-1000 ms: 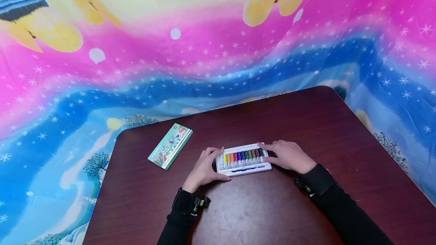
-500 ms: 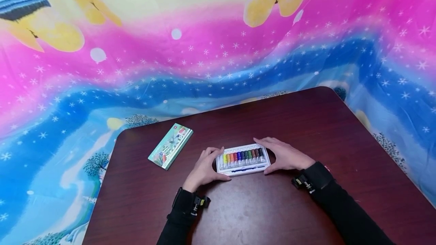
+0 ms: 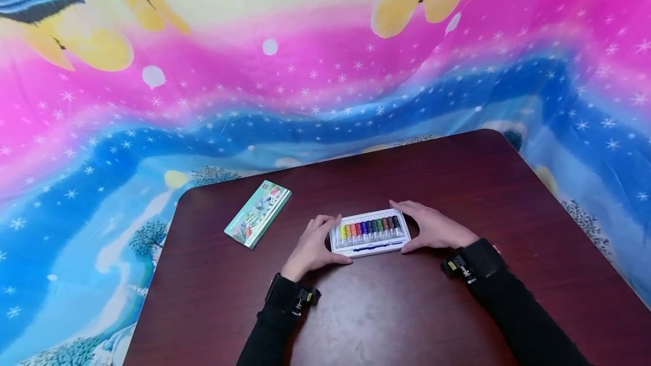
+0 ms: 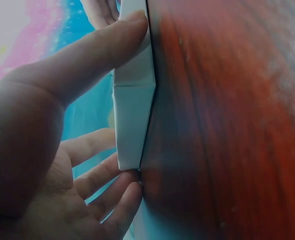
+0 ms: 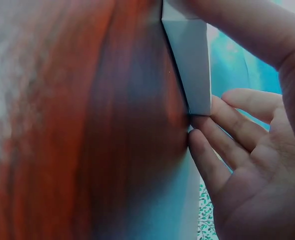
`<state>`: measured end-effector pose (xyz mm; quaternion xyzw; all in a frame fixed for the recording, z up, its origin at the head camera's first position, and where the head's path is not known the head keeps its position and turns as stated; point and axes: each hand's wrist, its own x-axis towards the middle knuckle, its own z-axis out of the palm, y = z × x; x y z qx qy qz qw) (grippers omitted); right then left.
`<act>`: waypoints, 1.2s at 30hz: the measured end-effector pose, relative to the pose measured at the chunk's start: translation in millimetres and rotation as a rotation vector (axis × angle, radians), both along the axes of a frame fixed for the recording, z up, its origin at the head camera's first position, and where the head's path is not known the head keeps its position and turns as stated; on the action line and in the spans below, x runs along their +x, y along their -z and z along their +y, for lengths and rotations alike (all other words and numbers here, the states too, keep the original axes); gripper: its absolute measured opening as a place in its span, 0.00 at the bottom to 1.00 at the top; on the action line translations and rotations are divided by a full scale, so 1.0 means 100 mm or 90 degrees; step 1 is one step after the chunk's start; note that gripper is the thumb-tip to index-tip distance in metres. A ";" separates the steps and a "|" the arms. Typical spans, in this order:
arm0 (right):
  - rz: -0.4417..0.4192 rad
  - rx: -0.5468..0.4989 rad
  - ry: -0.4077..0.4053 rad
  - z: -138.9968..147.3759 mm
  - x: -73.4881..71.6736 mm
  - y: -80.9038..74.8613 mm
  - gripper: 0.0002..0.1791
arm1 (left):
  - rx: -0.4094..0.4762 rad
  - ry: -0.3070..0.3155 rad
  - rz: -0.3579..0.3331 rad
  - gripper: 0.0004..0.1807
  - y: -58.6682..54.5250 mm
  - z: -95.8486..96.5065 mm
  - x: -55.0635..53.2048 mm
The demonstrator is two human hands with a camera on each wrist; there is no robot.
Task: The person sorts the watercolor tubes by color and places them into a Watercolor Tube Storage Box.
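A white tray (image 3: 373,252) of paint tubes lies on the dark red table. Its tubes (image 3: 368,230) form a row running from yellow at the left to black at the right. A thin blue paintbrush (image 3: 376,246) lies along the tray's front side. My left hand (image 3: 311,246) grips the left end, thumb along the front side and fingers round the back corner. At the right end my right hand (image 3: 436,227) holds the tray the same way, its thumb at the front corner. Both wrist views show the tray's white side wall (image 4: 132,125) between thumb and fingers.
A flat green box (image 3: 258,214) with a printed picture lies at the left back of the table (image 3: 386,304). Behind the table hangs a pink and blue patterned cloth (image 3: 315,83).
My right hand has shifted from fingers over the right-hand tubes to thumb and fingers round the tray's right end. The left hand keeps its hold. The head view has shifted slightly.
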<state>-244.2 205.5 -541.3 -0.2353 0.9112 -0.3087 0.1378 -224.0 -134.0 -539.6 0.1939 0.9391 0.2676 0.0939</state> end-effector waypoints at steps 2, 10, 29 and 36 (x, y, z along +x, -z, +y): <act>-0.001 0.000 -0.002 0.00 0.00 0.00 0.64 | -0.003 -0.001 0.001 0.60 0.00 0.00 0.00; -0.004 -0.005 -0.004 0.02 0.00 0.02 0.63 | -0.008 -0.005 0.000 0.60 0.01 0.01 0.00; -0.005 -0.004 -0.003 0.02 -0.01 0.03 0.63 | -0.014 0.037 -0.003 0.61 -0.02 -0.04 0.00; 0.009 0.011 -0.007 -0.01 0.03 0.01 0.63 | -0.009 0.032 -0.004 0.61 -0.01 -0.04 -0.01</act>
